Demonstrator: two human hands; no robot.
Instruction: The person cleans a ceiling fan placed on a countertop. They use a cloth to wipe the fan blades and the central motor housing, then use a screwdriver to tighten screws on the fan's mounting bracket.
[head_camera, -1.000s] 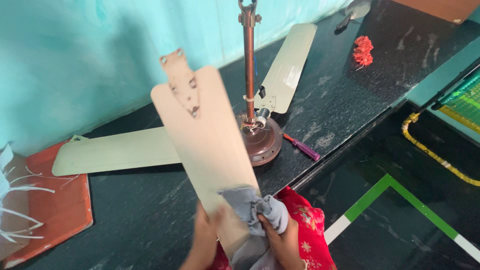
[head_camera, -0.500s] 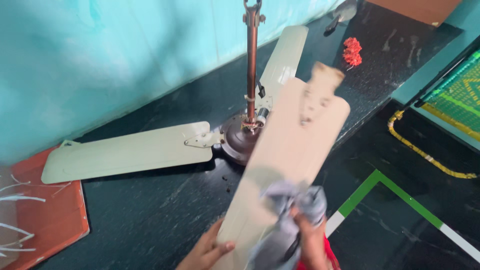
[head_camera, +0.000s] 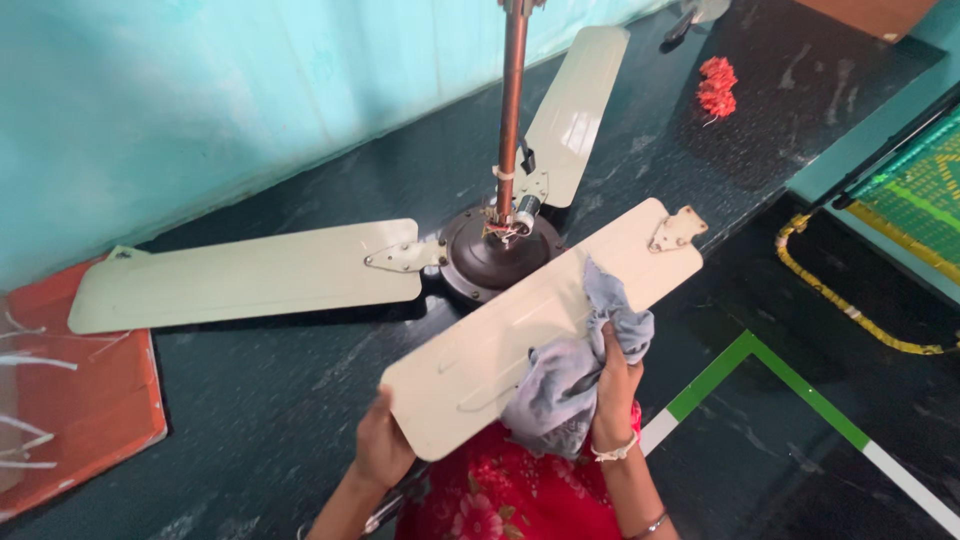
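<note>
Dark bench (head_camera: 250, 420) carries a ceiling fan (head_camera: 495, 255) at frame centre. Detached cream blade (head_camera: 540, 320) spans lower centre, above the bench. Left hand (head_camera: 385, 450) grips its wide end; right hand (head_camera: 615, 385) presses a grey cloth (head_camera: 570, 380) on it.

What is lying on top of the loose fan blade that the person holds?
A grey cloth lies on the loose fan blade, pressed by the right hand. The left hand grips its near end. The blade surface under the cloth is hidden.
</note>
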